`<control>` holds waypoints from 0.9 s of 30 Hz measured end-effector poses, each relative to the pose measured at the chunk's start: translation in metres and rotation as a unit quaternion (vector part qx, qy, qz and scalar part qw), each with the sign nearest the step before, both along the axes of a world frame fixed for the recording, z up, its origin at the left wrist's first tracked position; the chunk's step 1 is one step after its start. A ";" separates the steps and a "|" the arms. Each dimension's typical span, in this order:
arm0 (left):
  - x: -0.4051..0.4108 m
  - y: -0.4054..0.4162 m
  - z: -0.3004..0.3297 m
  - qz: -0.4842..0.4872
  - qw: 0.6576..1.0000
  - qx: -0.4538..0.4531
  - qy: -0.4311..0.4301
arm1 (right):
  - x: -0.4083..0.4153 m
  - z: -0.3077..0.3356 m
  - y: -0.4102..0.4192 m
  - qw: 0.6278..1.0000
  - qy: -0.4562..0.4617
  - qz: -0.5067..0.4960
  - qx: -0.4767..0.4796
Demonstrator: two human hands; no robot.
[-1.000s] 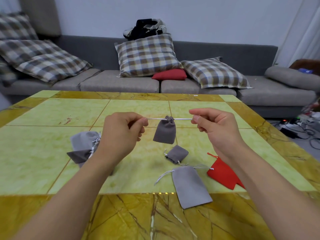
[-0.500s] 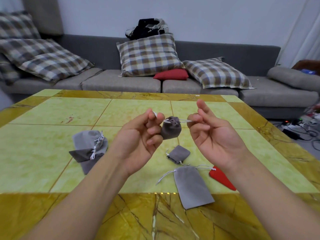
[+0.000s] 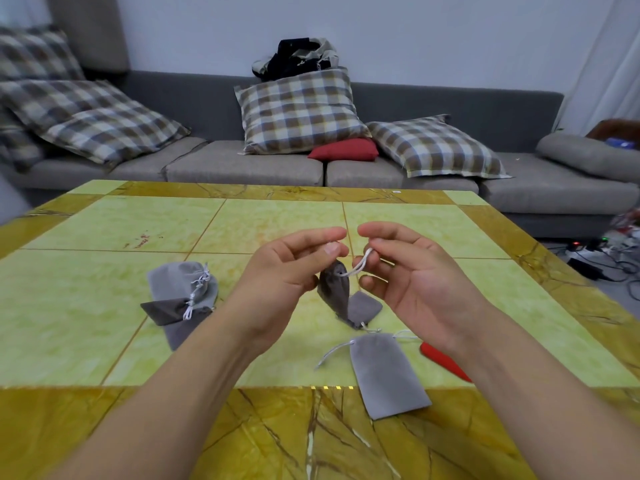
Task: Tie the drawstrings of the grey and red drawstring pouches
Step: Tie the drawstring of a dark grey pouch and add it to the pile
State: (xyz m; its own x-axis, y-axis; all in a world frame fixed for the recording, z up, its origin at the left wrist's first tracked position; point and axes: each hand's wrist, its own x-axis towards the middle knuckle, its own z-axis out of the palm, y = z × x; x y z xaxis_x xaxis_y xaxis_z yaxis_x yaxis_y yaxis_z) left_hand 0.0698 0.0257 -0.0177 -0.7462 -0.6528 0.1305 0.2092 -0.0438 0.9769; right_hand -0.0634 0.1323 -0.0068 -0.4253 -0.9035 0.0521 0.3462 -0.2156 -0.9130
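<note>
Done: three grey pouches lie piled on the left of the worktop, cords knotted, it seems.
In hand: a cinched grey pouch hangs above the worktop; left hand fingers pinch one cord, right hand fingers pinch the other cord.
Left: small pouch, flat pouch and red pouch lie untied.

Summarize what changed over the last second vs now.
The left hand and right hand came together from a taut sideways pull; the drawstring went slack and the small grey pouch hangs lower between them. Both hands still pinch the string. The pouches lying on the table stayed put.
</note>
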 end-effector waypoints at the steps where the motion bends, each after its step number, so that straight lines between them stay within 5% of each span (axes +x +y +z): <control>1: 0.001 -0.001 0.000 0.015 1.000 -0.014 0.002 | 0.000 0.002 0.000 0.999 -0.034 0.000 -0.003; 5: 0.000 -0.005 0.002 0.003 0.997 0.052 0.048 | -0.007 0.006 0.002 0.976 -0.207 0.012 -0.067; 7: -0.001 -0.004 0.003 -0.032 0.988 0.123 0.086 | -0.008 0.005 0.001 0.975 -0.211 0.025 -0.069; 12: -0.004 -0.002 0.004 -0.005 0.968 0.216 0.132 | -0.016 0.006 0.000 0.997 -0.071 -0.018 -0.028; 21: -0.005 0.007 -0.001 -0.020 0.998 0.057 0.033 | -0.007 0.005 0.004 0.984 0.172 -0.014 -0.043; 27: -0.007 0.015 -0.007 -0.026 0.999 0.036 -0.014 | -0.006 0.004 0.007 0.959 0.264 -0.069 -0.079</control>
State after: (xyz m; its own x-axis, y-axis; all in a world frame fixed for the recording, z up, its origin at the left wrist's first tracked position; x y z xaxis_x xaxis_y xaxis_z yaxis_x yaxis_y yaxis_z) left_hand 0.0625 0.0411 -0.0242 -0.7815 -0.6207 0.0631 0.1772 -0.1239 0.9764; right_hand -0.0695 0.1389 -0.0025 -0.4161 -0.8039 0.4250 -0.1967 -0.3767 -0.9052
